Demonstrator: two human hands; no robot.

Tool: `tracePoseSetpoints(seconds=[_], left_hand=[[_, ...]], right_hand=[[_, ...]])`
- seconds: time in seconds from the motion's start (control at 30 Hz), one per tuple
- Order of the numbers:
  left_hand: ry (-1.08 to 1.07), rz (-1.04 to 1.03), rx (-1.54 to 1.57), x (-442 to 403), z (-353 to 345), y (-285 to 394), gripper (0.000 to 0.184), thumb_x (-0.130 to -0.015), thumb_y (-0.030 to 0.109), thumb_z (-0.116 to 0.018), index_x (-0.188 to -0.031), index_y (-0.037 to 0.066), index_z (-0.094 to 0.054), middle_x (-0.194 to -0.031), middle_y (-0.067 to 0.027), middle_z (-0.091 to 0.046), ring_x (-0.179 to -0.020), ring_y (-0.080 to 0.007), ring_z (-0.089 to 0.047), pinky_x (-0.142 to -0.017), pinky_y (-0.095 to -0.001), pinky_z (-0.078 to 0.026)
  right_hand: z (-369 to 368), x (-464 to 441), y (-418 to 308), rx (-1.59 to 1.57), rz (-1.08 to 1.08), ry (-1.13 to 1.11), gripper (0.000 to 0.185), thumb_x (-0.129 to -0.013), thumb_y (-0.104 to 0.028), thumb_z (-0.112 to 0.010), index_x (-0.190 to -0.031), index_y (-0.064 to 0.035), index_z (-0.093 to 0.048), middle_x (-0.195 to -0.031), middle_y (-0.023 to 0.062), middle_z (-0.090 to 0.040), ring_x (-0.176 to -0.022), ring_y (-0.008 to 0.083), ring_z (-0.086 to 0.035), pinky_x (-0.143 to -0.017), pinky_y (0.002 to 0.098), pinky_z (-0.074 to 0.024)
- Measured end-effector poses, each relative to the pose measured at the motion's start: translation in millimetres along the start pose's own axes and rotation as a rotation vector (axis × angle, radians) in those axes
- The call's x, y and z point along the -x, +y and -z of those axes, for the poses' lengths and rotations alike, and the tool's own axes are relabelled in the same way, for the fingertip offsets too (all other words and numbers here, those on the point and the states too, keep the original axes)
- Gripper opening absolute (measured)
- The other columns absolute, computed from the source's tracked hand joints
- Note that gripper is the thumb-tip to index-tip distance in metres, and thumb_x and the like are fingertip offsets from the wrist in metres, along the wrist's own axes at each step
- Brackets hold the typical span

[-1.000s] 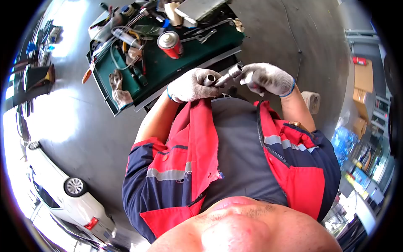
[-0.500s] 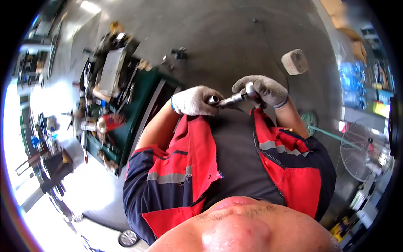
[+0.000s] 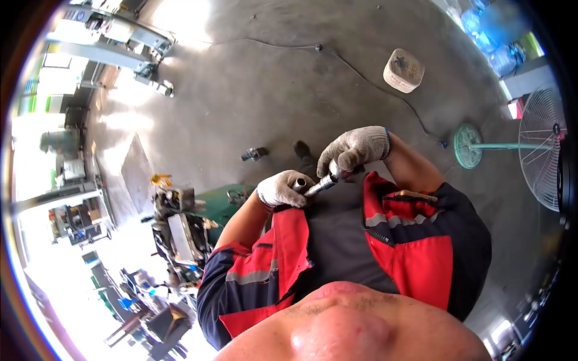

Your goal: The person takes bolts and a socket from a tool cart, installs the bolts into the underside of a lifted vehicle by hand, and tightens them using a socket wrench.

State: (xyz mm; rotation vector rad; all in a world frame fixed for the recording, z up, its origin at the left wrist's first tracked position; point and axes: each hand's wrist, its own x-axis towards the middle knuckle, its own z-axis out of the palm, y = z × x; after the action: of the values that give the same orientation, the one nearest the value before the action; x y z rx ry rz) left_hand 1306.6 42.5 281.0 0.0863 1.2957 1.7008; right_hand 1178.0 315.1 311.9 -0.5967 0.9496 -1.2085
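The left hand is closed around metal tools, the right hand around one end. A cable crosses the floor near a tub; toward the floor's right edge stands a fan.

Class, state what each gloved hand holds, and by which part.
The left hand grips a metal shaft by its thinner end, plus a tube, open end showing; the right hand holds the shaft's thicker end.
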Motion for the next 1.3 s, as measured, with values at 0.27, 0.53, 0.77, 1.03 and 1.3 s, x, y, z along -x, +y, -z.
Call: tracePoseSetpoints(seconds=[0.27, 0.53, 0.77, 1.03, 1.3], left_hand=[[-0.123, -0.07, 0.148, -67.6, 141.3, 104.1, 0.052, -0.072, 0.032, -0.093, -0.093, -0.007, -0.067, -0.072, -0.0055, -0.063, -0.062, -0.0144, -0.058, -0.056, -0.0291, -0.045], [0.653, -0.155, 0.555, -165.6, 249.7, 252.1, 0.033, -0.102, 0.04, -0.057, -0.107, 0.007, -0.063, -0.076, -0.0031, -0.059, -0.059, -0.0168, -0.055, -0.05, -0.0276, -0.043], [0.641, -0.294, 0.587, -265.8, 310.3, 333.2, 0.03, -0.103, 0.037, -0.057, -0.105, 0.007, -0.058, -0.071, -0.0022, -0.056, -0.057, -0.0158, -0.051, -0.046, -0.028, -0.039], [0.902, -0.396, 0.515, -383.3, 404.7, 456.2, 0.03, -0.105, 0.04, -0.054, -0.106, 0.01, -0.055, -0.07, -0.0003, -0.053, -0.059, -0.0154, -0.05, -0.049, -0.0302, -0.041], [1.018, -0.402, 0.428, -456.6, 467.9, 573.6, 0.023, -0.103, 0.035, -0.057, -0.098, 0.013, -0.053, -0.069, 0.0021, -0.046, -0.058, -0.0134, -0.045, -0.046, -0.0266, -0.035]], right_hand=[[98.9, -32.7, -77.1, -0.044, 0.342, 0.262, 0.082, -0.076, -0.057, -0.088, -0.127, 0.0027, -0.065, -0.104, 0.0039, -0.068, -0.094, 0.0112, -0.06, -0.079, 0.0266, -0.0498], [194.0, -56.6, -107.9, -0.068, 0.735, 0.977, 0.059, -0.079, -0.028, -0.089, -0.124, -0.002, -0.063, -0.101, 0.0021, -0.064, -0.089, 0.01, -0.06, -0.076, 0.0276, -0.0513], [263.5, -101.2, -136.4, -0.006, 0.695, 1.383, 0.054, -0.076, -0.014, -0.086, -0.123, -0.0045, -0.062, -0.098, 0.0055, -0.067, -0.083, 0.016, -0.065, -0.072, 0.0316, -0.0535], [432.1, -84.6, -199.9, 0.436, 0.834, 1.542, 0.059, -0.064, -0.014, -0.091, -0.117, -0.0027, -0.065, -0.098, 0.0158, -0.071, -0.084, 0.0317, -0.071, -0.073, 0.042, -0.0558], [582.5, -61.3, -319.3, 0.815, 0.885, 1.288, 0.042, -0.065, -0.018, -0.089, -0.097, -0.0057, -0.066, -0.078, 0.0126, -0.067, -0.069, 0.0367, -0.067, -0.062, 0.0445, -0.0526]])
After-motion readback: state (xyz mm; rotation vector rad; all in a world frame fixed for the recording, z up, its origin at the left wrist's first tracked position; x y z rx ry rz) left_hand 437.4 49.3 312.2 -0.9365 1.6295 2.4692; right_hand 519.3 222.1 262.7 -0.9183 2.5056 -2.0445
